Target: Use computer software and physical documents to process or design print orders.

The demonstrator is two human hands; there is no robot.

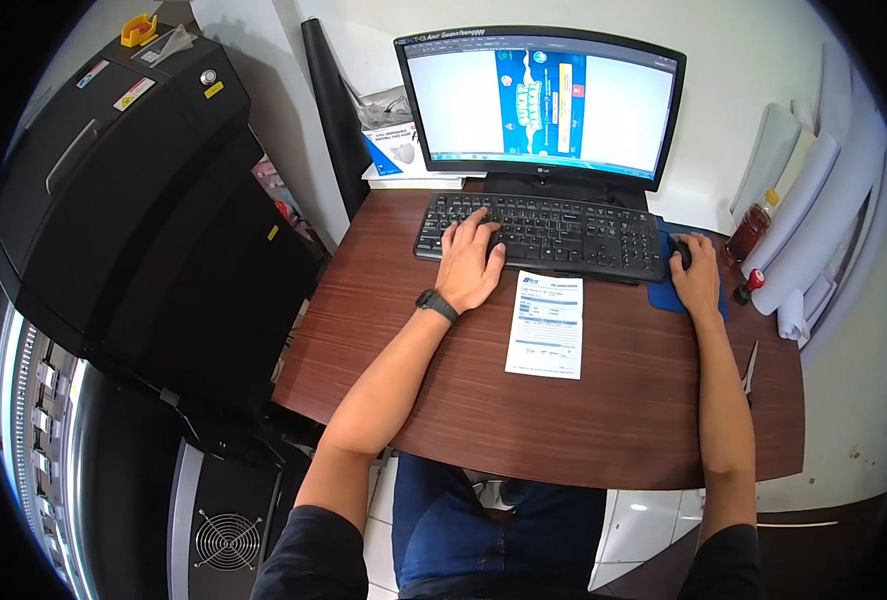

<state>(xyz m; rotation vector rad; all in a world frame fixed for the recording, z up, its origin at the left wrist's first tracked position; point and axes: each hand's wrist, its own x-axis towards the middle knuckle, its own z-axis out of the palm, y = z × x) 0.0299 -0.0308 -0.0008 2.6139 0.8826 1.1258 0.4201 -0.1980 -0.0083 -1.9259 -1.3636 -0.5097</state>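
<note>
My left hand rests on the left part of a black keyboard, fingers spread over the keys and holding nothing. A dark watch is on that wrist. My right hand is curled over a black computer mouse on a blue mouse pad, right of the keyboard. Below the keyboard, between my forearms, lies a printed paper form. Behind the keyboard stands a monitor showing a mostly blue graphic on a white page.
A brown desk carries everything. At its right are a bottle of dark red liquid, a red-topped stamp, scissors and white paper rolls. A box sits back left. A large black machine stands left of the desk.
</note>
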